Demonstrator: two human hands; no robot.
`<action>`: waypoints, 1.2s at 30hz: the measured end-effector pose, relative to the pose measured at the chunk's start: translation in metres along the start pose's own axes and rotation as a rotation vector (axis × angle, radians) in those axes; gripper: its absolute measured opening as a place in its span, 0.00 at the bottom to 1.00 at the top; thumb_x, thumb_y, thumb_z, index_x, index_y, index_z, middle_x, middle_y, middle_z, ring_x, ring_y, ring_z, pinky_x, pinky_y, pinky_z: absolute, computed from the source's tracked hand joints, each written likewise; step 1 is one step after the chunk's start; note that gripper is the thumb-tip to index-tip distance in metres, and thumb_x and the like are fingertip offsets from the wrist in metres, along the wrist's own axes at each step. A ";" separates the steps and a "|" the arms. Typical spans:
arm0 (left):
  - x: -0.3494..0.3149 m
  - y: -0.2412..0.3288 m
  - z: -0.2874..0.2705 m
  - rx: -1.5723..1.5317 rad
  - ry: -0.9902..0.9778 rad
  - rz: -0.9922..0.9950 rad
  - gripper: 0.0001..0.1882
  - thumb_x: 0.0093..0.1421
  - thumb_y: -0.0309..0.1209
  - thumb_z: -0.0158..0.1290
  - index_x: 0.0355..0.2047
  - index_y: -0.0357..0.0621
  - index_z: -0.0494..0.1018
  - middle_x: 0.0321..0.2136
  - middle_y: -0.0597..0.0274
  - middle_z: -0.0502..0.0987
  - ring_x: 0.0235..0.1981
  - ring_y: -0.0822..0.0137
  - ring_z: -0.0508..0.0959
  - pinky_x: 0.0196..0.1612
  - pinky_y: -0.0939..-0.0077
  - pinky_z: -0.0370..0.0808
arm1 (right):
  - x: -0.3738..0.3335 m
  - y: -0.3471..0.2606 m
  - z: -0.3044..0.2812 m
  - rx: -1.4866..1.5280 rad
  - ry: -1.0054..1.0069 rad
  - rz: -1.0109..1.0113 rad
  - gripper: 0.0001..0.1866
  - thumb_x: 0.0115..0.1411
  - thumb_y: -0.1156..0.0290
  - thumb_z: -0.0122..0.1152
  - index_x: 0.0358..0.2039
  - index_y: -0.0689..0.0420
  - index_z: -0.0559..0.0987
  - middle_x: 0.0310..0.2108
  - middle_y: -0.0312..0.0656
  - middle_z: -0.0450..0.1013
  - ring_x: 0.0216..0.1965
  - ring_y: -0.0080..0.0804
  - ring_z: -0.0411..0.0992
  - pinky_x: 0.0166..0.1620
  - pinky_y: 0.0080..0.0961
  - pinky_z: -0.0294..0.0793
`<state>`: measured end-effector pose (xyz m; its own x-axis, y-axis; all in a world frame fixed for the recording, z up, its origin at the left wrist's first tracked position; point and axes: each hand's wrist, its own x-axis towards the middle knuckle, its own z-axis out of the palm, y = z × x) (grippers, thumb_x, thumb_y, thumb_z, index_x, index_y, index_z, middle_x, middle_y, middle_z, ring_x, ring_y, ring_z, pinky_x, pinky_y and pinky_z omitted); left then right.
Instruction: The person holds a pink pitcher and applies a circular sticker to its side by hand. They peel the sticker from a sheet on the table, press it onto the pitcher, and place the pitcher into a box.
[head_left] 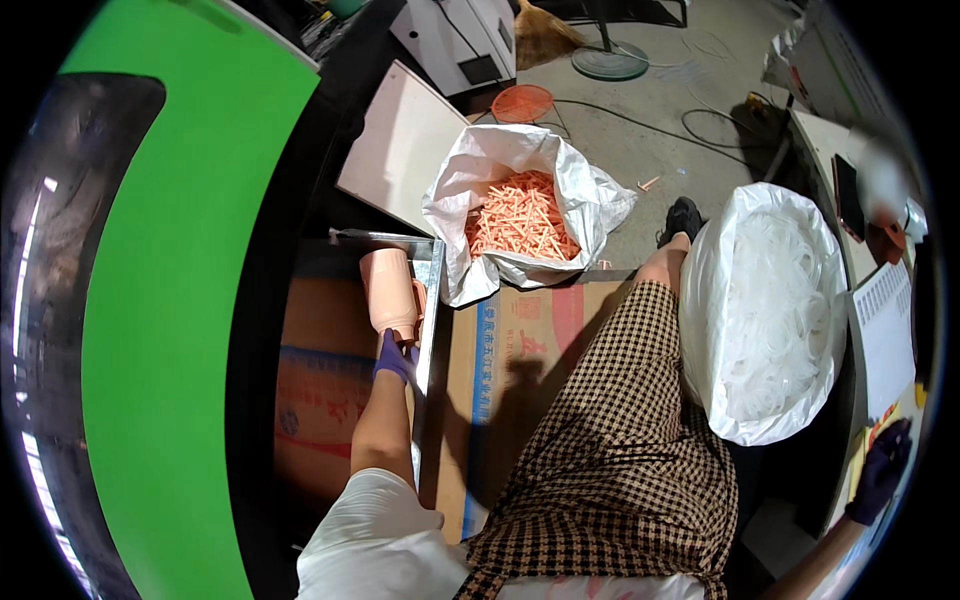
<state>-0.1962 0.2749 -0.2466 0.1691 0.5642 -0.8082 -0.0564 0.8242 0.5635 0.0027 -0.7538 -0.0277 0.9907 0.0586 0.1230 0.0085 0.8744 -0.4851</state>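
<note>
My left hand [394, 358], in a purple glove, is closed around the narrow end of a peach-coloured plastic tumbler [388, 288]. The tumbler lies tilted, its wide end away from me and a handle on its right side. It is beside the metal rim [428, 330] of an opening with brown cardboard [325, 400] in it. At the far right, my right hand [882, 468], in a dark purple glove, is at the table, next to something yellow. Its fingers look curled; what they hold, if anything, is hidden.
Ahead stands a white sack [600, 210] of peach plastic sticks [525, 215]. Another white sack [708, 330], with clear plastic pieces, is at my right. A green machine panel [180, 300] fills the left. Cables [640, 122] cross the floor; papers [885, 335] lie on the right table.
</note>
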 end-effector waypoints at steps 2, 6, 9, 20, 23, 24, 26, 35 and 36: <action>0.004 0.006 -0.003 0.064 0.093 0.032 0.22 0.60 0.53 0.57 0.46 0.54 0.70 0.46 0.56 0.74 0.38 0.61 0.75 0.33 0.67 0.79 | -0.004 0.051 0.031 -0.198 -0.104 0.067 0.24 0.72 0.78 0.41 0.67 0.66 0.61 0.65 0.50 0.64 0.64 0.38 0.65 0.69 0.30 0.62; -0.005 0.031 0.024 -0.079 -0.206 0.209 0.34 0.57 0.51 0.58 0.59 0.54 0.61 0.55 0.52 0.68 0.47 0.51 0.71 0.42 0.53 0.77 | -0.020 0.086 0.070 -0.520 -0.012 -0.018 0.24 0.73 0.76 0.41 0.67 0.65 0.61 0.60 0.47 0.69 0.61 0.34 0.68 0.67 0.26 0.66; -0.041 0.096 0.021 -0.142 0.089 0.473 0.44 0.59 0.51 0.58 0.67 0.39 0.54 0.58 0.49 0.68 0.51 0.53 0.71 0.51 0.53 0.74 | -0.012 0.111 0.082 -0.612 0.159 -0.062 0.24 0.73 0.74 0.42 0.68 0.62 0.61 0.57 0.43 0.70 0.58 0.29 0.67 0.62 0.22 0.69; -0.369 -0.066 0.144 0.751 -0.838 1.556 0.34 0.41 0.30 0.74 0.49 0.41 0.72 0.49 0.55 0.73 0.50 0.59 0.76 0.55 0.64 0.72 | -0.033 0.300 0.236 -1.639 -0.737 -0.290 0.24 0.49 0.74 0.73 0.49 0.54 0.80 0.50 0.51 0.74 0.43 0.48 0.78 0.45 0.36 0.79; -0.421 -0.116 0.174 1.052 -1.064 1.585 0.35 0.38 0.34 0.74 0.47 0.41 0.73 0.40 0.53 0.78 0.42 0.52 0.79 0.48 0.63 0.74 | -0.031 0.354 0.265 -1.540 -0.970 -0.432 0.25 0.52 0.65 0.72 0.53 0.47 0.80 0.53 0.43 0.74 0.34 0.35 0.78 0.33 0.29 0.79; -0.424 -0.135 0.179 1.024 -1.102 1.637 0.34 0.37 0.35 0.74 0.46 0.41 0.74 0.37 0.53 0.78 0.39 0.50 0.79 0.46 0.62 0.74 | -0.032 0.370 0.264 -1.538 -0.913 -0.455 0.26 0.53 0.63 0.71 0.54 0.47 0.79 0.54 0.42 0.73 0.31 0.32 0.77 0.29 0.28 0.77; -0.438 -0.158 0.188 1.001 -1.076 1.788 0.35 0.37 0.39 0.74 0.46 0.43 0.74 0.37 0.55 0.79 0.41 0.53 0.79 0.49 0.58 0.73 | -0.033 0.383 0.258 -1.707 -0.847 -0.460 0.25 0.56 0.63 0.67 0.55 0.46 0.78 0.54 0.41 0.71 0.28 0.33 0.77 0.26 0.30 0.75; -0.438 -0.190 0.189 1.537 -1.292 1.650 0.32 0.45 0.42 0.68 0.49 0.43 0.73 0.46 0.52 0.77 0.50 0.50 0.75 0.57 0.54 0.69 | -0.028 0.387 0.231 -1.863 -0.800 0.077 0.12 0.60 0.57 0.61 0.37 0.50 0.80 0.22 0.42 0.76 0.21 0.45 0.77 0.25 0.39 0.76; -0.428 -0.189 0.193 1.528 -1.311 1.637 0.32 0.45 0.42 0.68 0.49 0.43 0.73 0.46 0.52 0.77 0.50 0.50 0.75 0.57 0.54 0.69 | -0.021 0.384 0.240 -1.854 -0.847 0.250 0.14 0.59 0.57 0.62 0.41 0.51 0.80 0.27 0.44 0.78 0.24 0.46 0.78 0.27 0.40 0.77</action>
<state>-0.0681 -0.1313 0.0257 0.9129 -0.3511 0.2079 -0.4080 -0.7958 0.4474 -0.0470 -0.3038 -0.0090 0.7004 0.7120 -0.0499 0.5499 -0.5829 -0.5982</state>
